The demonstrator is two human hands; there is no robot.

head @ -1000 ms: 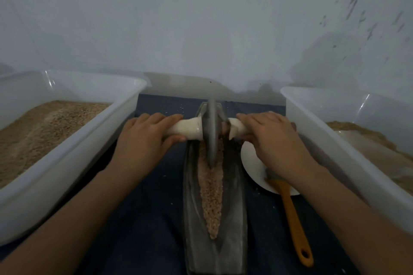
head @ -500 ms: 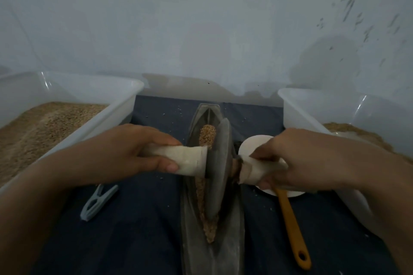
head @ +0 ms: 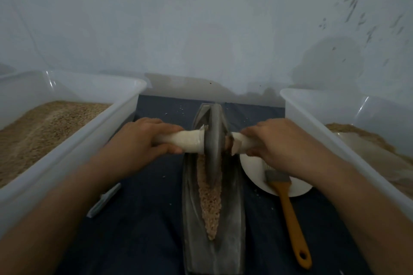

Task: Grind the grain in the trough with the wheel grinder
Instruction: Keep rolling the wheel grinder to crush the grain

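Our left hand (head: 143, 138) and right hand (head: 283, 140) each grip a white handle of the wheel grinder (head: 214, 140), its disc standing upright in the trough (head: 232, 219) toward 12 o'clock; grain (head: 210, 203) trails toward 6 o'clock (a brush (head: 288, 207) lies at 3 o'clock on a plate (head: 254, 174)).

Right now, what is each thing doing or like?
Left hand: grips the left handle.
Right hand: grips the right handle.
Wheel: upright in the trough, toward its far end.
Trough: holds a strip of grain.
Left bin: holds grain.
Brush: bristle end on the plate.
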